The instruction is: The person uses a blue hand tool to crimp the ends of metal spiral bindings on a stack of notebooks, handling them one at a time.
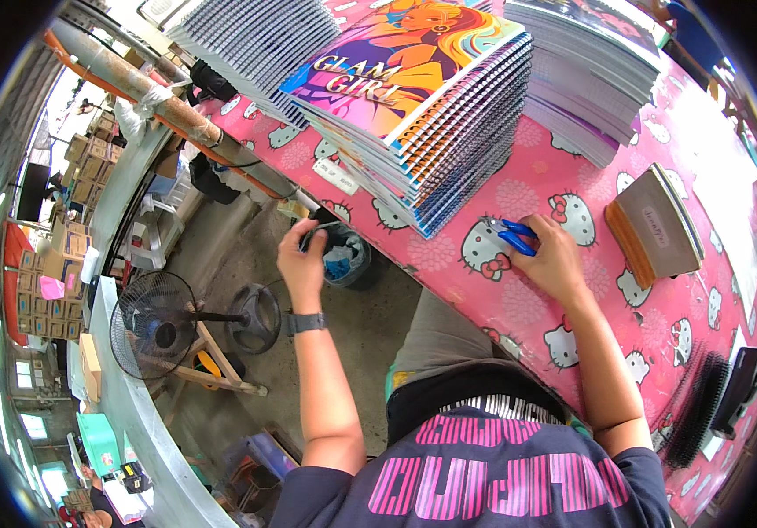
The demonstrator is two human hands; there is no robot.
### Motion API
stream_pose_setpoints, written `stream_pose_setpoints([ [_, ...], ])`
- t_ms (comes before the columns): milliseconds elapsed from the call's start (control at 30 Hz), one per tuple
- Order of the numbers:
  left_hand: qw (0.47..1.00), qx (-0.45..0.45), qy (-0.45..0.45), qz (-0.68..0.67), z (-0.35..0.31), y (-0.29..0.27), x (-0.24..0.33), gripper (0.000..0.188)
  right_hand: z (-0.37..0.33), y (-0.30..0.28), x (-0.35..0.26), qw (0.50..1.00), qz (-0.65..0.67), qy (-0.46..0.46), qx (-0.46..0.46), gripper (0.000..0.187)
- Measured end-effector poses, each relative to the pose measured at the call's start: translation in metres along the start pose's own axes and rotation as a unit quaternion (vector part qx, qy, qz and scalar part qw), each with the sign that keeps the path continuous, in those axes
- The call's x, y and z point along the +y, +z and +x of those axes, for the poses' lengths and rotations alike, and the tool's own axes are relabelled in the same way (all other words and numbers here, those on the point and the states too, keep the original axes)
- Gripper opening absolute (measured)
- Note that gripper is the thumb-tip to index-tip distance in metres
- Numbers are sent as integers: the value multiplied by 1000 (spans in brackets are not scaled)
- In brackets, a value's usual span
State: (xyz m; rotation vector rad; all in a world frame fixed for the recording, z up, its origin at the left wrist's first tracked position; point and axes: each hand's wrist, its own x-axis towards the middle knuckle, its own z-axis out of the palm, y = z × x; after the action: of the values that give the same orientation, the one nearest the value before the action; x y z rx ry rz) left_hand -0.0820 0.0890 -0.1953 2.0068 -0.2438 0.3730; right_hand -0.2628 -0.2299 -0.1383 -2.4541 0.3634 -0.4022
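Note:
My right hand (556,257) rests low over the pink table, closed around small blue-handled cutting pliers (517,236). Beyond it stands a tall stack of spiral-bound notebooks (466,132), the top one with a colourful illustrated cover. My left hand (302,261) is off the table's left edge, above a bin (349,257) lined with a bag. Its fingers are curled, thumb towards the index finger; anything between them is too small or hidden to make out.
More notebook stacks stand at the back left (251,48) and back right (585,75). A wood-and-grey block (656,226) sits right of my right hand, and a black brush (700,409) lies lower right. A pedestal fan (157,326) stands on the floor at left. A pipe (132,85) runs beside the table.

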Motion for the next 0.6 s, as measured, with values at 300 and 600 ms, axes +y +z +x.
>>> stream_pose_setpoints([
  [300, 964, -170, 102, 175, -84, 84, 88, 118, -2, 2, 20, 999, 0, -50, -14, 40],
  [600, 989, -43, 45, 135, -75, 118, 85, 100, -4, -4, 18, 997, -16, -71, -7, 44],
])
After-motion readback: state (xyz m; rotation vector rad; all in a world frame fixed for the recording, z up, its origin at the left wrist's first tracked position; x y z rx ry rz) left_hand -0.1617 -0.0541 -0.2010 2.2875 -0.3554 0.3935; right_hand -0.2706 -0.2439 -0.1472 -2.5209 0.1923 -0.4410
